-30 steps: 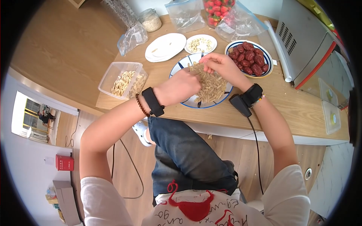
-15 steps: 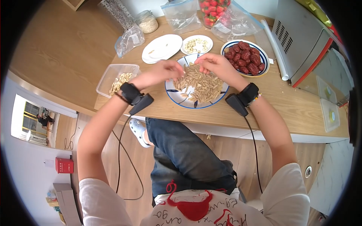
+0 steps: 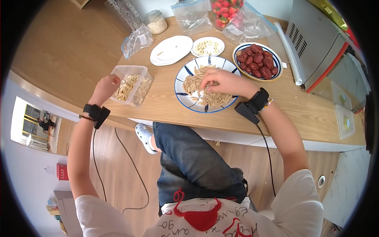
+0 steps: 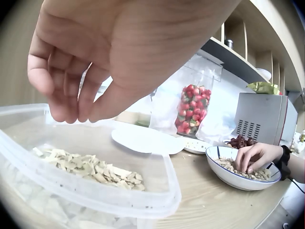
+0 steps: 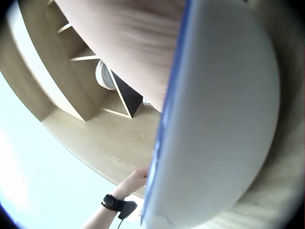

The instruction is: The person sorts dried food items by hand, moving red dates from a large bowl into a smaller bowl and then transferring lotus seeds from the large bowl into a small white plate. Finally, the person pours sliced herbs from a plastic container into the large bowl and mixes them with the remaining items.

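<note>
My left hand is over the near left side of a clear plastic box. Its fingers hang down with the tips close to the thumb, and no piece shows between them. Pale, dry flake-like shell pieces lie in the box. My right hand is in a white bowl with blue stripes, its bent fingers down among many long tan pods. Whether it pinches a pod I cannot tell. From the right wrist, the bowl's outer wall hides the fingertips.
Behind the bowl are a white oval plate, a small plate of pale kernels and a bowl of red dates. Plastic bags, a jar and strawberries stand along the wall. A grey appliance is at right.
My left hand has moved left from the bowl to over the plastic box. The right hand has lowered from the bowl's far rim into the pods.
</note>
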The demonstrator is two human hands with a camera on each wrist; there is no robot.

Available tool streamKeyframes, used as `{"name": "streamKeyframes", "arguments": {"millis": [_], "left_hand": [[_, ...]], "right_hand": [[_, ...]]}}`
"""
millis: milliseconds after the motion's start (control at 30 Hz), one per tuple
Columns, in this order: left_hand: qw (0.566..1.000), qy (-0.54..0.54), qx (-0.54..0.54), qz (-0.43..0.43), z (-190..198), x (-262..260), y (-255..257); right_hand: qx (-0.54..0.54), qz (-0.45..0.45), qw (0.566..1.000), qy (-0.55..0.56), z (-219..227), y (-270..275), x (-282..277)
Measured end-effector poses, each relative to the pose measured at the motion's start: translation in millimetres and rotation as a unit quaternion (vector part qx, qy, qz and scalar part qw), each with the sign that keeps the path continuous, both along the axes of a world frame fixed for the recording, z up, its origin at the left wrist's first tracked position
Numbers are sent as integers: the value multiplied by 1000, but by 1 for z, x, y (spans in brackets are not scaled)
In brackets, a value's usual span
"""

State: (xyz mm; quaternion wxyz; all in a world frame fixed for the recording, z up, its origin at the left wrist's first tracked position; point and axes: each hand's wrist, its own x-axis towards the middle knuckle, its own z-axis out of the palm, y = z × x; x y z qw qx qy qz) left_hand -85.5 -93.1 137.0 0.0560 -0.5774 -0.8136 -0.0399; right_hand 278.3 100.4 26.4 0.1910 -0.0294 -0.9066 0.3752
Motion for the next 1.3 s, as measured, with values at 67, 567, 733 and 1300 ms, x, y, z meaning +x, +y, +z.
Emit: {"name": "streamKeyframes", "arguments": {"millis": [67,567,733,1300], "left_hand": [[999,-13,29,-16,-2,8,3],[923,-149,-54,-351,-37,185,72],[892,-111,-41,-436,-62,189,83],[916,-107,-59,-381,-61,184,86]], "right_hand": [[-10,20,1000,4,0,0,0],[88,-25,996,-11,14,-11,8],[81,-77,992,-62,19,-7,14],[73,-19,996,-41,10,-4,12]]}}
